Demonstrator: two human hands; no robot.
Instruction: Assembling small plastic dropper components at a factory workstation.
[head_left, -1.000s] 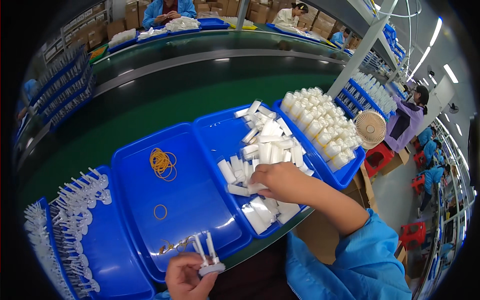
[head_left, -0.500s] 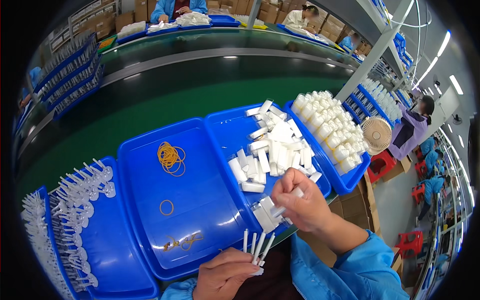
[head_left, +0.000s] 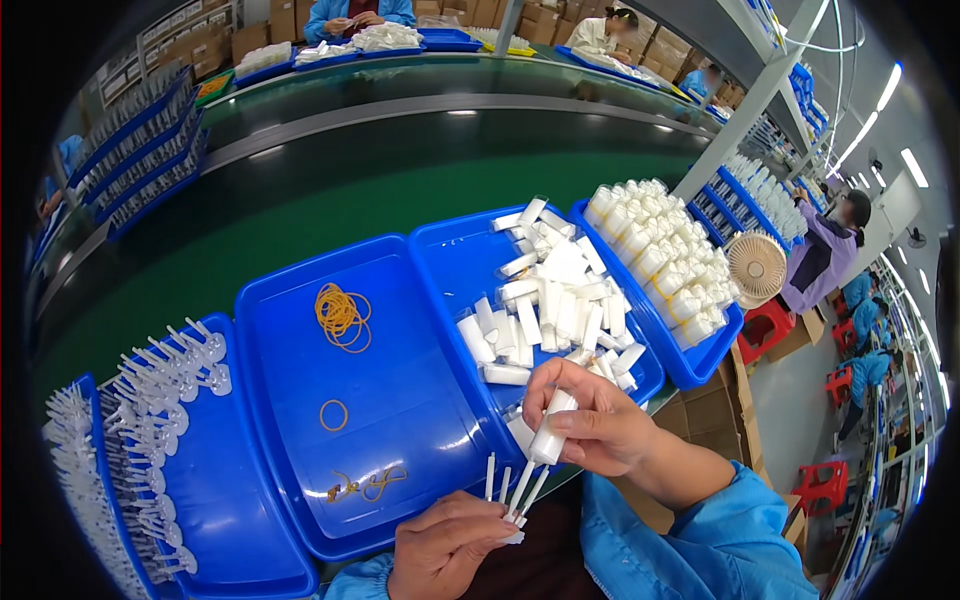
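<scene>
At the lower middle, my left hand (head_left: 450,545) is closed around a small bunch of thin white plastic stems (head_left: 508,482) that point upward; their bases are mostly hidden by my fingers. Just above and to the right, my right hand (head_left: 600,430) pinches a white block in a clear sleeve (head_left: 552,428) between thumb and fingers. The block's lower end meets the tips of the right-hand stems; whether they go inside it I cannot tell. Behind my right hand, a blue tray (head_left: 450,270) holds a heap of similar white sleeved blocks (head_left: 565,290).
Left of it, a blue tray (head_left: 390,390) holds yellow rubber bands (head_left: 341,318). Farther left stand clear stemmed parts (head_left: 165,430) in trays. Banded white bundles (head_left: 660,260) fill the right tray, near a beige fan (head_left: 755,268). Beyond runs a green conveyor (head_left: 400,170), with co-workers across it.
My right hand has moved slightly down and left and turned, bringing the white sleeved block from above the stems onto their tips. My left hand stays nearly still. A co-worker's hands across the conveyor came together.
</scene>
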